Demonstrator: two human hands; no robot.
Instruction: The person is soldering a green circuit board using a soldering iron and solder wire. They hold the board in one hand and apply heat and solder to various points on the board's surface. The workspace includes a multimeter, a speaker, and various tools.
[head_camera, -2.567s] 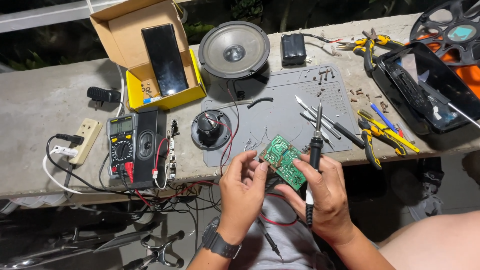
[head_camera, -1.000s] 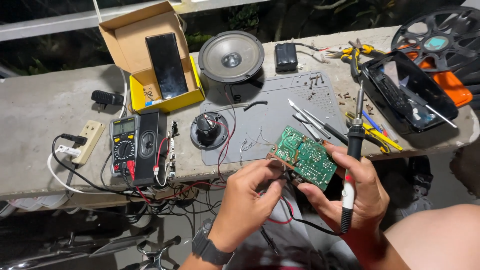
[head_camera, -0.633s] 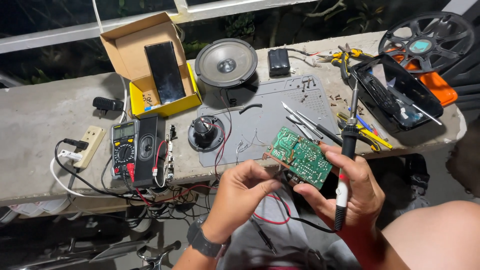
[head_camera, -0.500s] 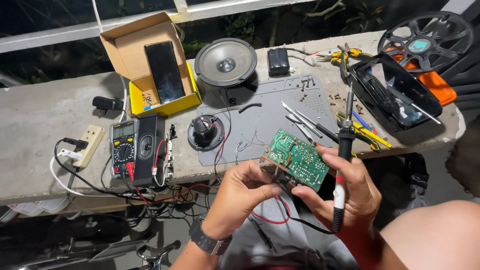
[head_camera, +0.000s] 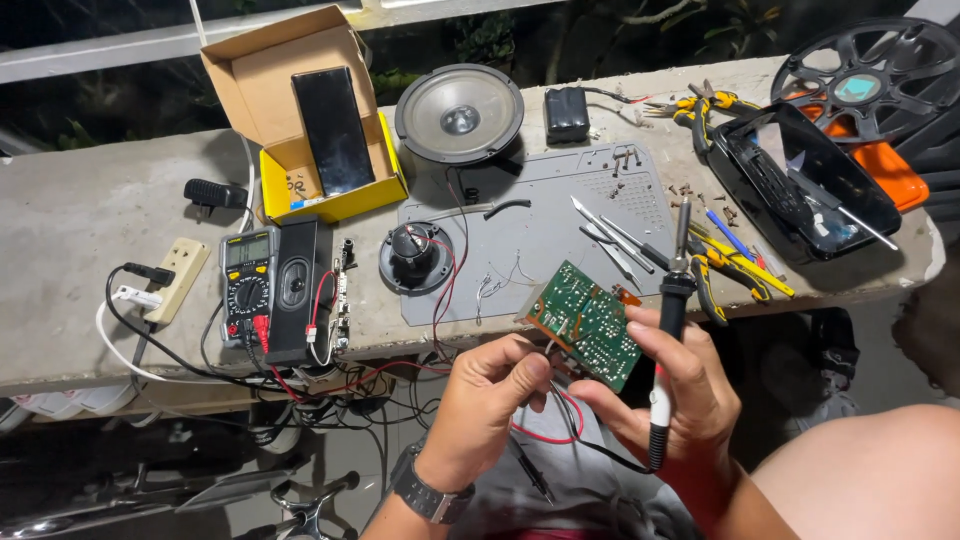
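Our right hand grips the circuit board and soldering iron with closed fingers; our left hand pinches a wire at the board's edge, just off the worktop.

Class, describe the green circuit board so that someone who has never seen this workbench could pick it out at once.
Start at the grey work mat on the concrete bench, then drop to the two hands just in front of it. The green circuit board sits tilted between the left hand and the right hand. Beside the black-handled soldering iron, it alone is flat, green and rectangular.
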